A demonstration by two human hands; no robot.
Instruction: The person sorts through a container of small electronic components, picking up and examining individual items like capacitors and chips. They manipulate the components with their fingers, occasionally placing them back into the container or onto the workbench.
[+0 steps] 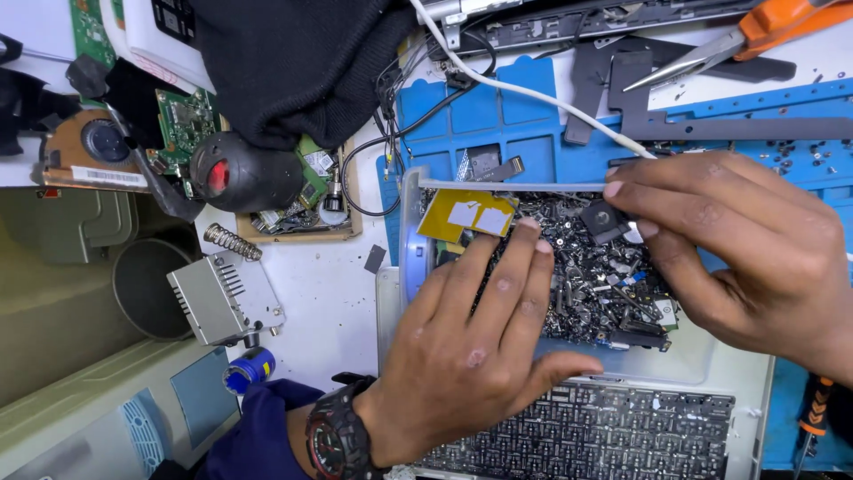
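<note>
My left hand (471, 342) lies flat with fingers spread over a clear plastic box (410, 233) full of small dark screws and metal parts (595, 284). Its fingertips touch the heap next to a yellow film piece (462, 216) with white patches. My right hand (746, 244) reaches in from the right and pinches a small square black part (602, 220) above the heap. The box rests on an opened silver laptop with its keyboard (604, 436) showing below my left hand. A black watch (336, 436) sits on my left wrist.
A blue work mat (498, 116) lies behind the box, crossed by a white cable (524, 89). Orange-handled pliers (746, 36) lie top right. A black cloth (293, 62), green circuit boards (182, 120), a fan (98, 147) and a grey metal block (218, 298) crowd the left.
</note>
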